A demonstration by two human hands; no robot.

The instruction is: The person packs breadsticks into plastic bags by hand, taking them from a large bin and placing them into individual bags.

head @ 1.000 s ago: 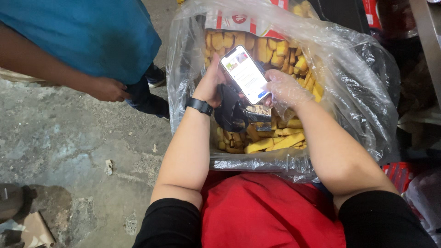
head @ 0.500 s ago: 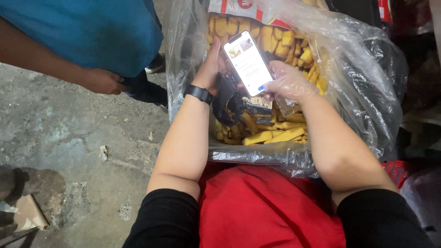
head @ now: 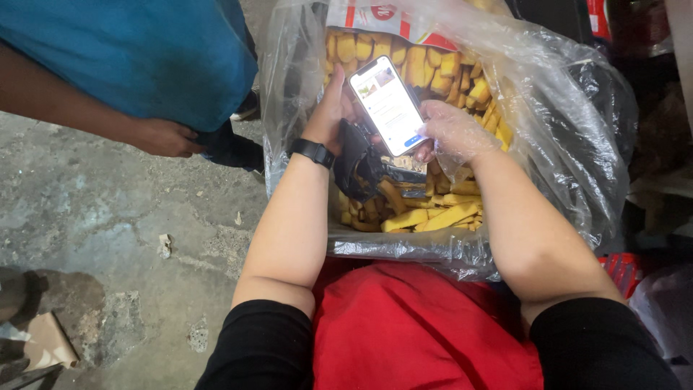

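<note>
My left hand [head: 333, 108] grips a smartphone [head: 388, 105] with a lit screen, and a crumpled black plastic bag [head: 359, 167] hangs from the same hand. A black watch [head: 312, 151] sits on that wrist. My right hand [head: 451, 131], covered by a thin clear plastic glove, touches the phone's lower right corner. Both hands hover over a box lined with a large clear plastic bag [head: 570, 123] that holds several yellow biscuit sticks [head: 426, 217].
Another person in a blue shirt [head: 137, 50] stands at the upper left, a hand [head: 162, 137] resting at their side. Rough concrete floor [head: 108, 238] lies to the left. A piece of cardboard [head: 47, 339] sits at the lower left. Red packages [head: 621, 267] are at the right.
The phone and both hands have stayed together over the box; the view has shifted slightly. The other person's hand remains near their side.
</note>
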